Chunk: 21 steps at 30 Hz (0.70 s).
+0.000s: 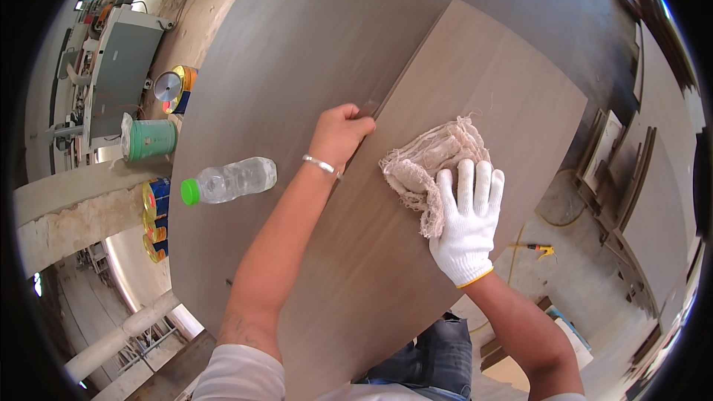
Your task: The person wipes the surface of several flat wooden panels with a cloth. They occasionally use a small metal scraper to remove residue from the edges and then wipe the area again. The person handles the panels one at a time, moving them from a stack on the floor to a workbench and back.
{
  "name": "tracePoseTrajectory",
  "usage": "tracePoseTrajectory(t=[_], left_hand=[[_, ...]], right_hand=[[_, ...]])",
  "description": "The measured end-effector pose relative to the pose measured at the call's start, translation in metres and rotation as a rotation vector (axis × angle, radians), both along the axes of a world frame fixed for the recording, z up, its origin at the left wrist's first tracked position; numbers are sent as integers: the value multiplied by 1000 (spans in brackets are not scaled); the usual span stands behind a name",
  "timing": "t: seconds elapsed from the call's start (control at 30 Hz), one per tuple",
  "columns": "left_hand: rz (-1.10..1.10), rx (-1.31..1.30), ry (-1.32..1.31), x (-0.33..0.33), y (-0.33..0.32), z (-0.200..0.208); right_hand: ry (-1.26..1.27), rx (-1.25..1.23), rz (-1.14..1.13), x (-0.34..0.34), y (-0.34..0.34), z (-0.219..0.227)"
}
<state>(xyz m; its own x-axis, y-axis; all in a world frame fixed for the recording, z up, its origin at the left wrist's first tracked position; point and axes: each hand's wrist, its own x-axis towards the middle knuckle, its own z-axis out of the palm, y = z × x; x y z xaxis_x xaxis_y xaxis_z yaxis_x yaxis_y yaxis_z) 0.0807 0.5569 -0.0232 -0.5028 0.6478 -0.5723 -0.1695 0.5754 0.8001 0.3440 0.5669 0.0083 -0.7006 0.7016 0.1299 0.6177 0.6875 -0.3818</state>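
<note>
Downward fisheye view from head

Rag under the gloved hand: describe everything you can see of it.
The rag is pale pinkish-beige, a soft-looking, coarse fabric with frayed edges and loose threads. It lies bunched and creased, with thick folds, on the upper brown board. The gloved right hand overlaps its lower right side, hiding part of it. Whether it is damp, I cannot tell.

Your bare left hand [338, 136]: fingers [362, 127] closed on small blurred brown piece [368, 108] at wood panel's [494, 56] edge. Your gloved right hand [472, 215], spread flat, partly over crumpled cloth [434, 154] atop panel. Clear bottle [236, 181], green cap [190, 191], lies on surface [282, 44].
</note>
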Motion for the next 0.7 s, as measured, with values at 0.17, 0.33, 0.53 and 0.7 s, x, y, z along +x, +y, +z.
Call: tracePoseTrajectory(t=[0.17,0.33,0.53,0.7], left_hand=[[6,50,-4,-7,27,1],[-14,-38,26,0,-4,-3],[17,34,-26,-7,22,-2],[12,-22,-7,-1,-10,-3]], right_hand=[[12,77,5,-8,-2,5],[-10,44,-13,-1,-1,1],[15,79,-13,-6,-4,3],[-15,84,-20,-2,-4,3]])
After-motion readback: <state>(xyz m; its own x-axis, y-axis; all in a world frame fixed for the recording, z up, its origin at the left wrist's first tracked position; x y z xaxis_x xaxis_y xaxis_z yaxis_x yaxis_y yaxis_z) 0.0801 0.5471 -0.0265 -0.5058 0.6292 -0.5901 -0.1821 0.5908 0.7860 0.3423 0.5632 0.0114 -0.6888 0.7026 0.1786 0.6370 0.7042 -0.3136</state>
